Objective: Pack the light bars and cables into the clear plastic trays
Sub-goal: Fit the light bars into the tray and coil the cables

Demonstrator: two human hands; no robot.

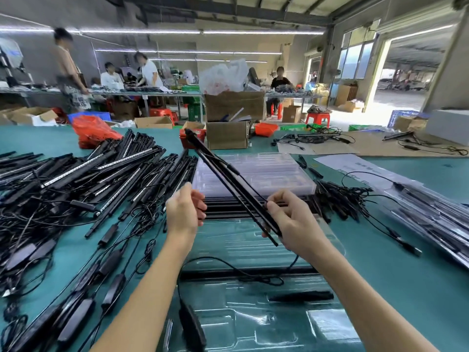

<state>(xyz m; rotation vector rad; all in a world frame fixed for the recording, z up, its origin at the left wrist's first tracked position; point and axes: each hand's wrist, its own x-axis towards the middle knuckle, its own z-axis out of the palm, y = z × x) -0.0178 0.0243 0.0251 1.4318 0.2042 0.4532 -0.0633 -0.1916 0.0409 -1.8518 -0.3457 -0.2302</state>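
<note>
Holding two light bars (229, 185) together, my right hand (291, 219) grips their near ends with fingers and thumb curled round them. Their long axis runs from that hand up toward eleven o'clock, far tips raised over the stack of clear trays (266, 174) at twelve. My left hand (184, 209) sits just beside the bars at nine o'clock from my right hand, fingers curled inward; whether it pinches anything I cannot tell. The open tray (253, 308) I am filling lies at six o'clock, below both hands, its long channels running from nine to three, one bar (248, 270) and a cable (203, 262) already in it. So I judge the bars must swing roughly crosswise before they drop in. The loose pile of bars (101, 179) waits at nine to ten o'clock.
</note>
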